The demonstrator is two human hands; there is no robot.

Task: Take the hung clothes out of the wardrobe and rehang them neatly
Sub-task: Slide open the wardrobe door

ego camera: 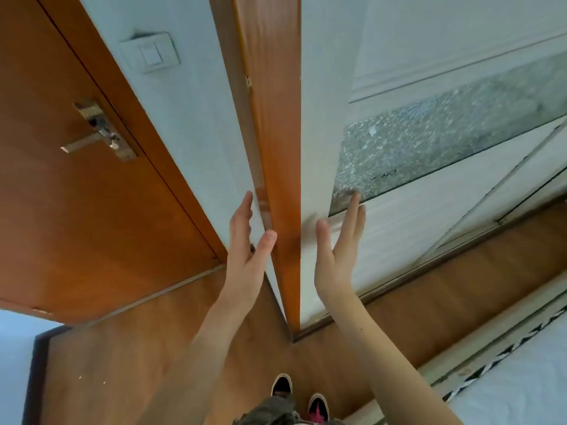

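A white wardrobe door [408, 240] with a textured glass panel [429, 139] fills the right half of the view and is closed. Its wooden side panel [276, 118] runs down the middle. My right hand [340, 246] is raised with straight fingers, its fingertips at the lower left corner of the glass panel. My left hand [248, 246] is raised beside the wooden side panel, fingers straight, holding nothing. No clothes or hangers are visible.
A brown room door [76, 210] with a metal handle [92, 133] stands on the left, a light switch [150, 53] on the wall beside it. Wooden floor [153, 348] lies below. A bed edge [506, 378] sits at the lower right.
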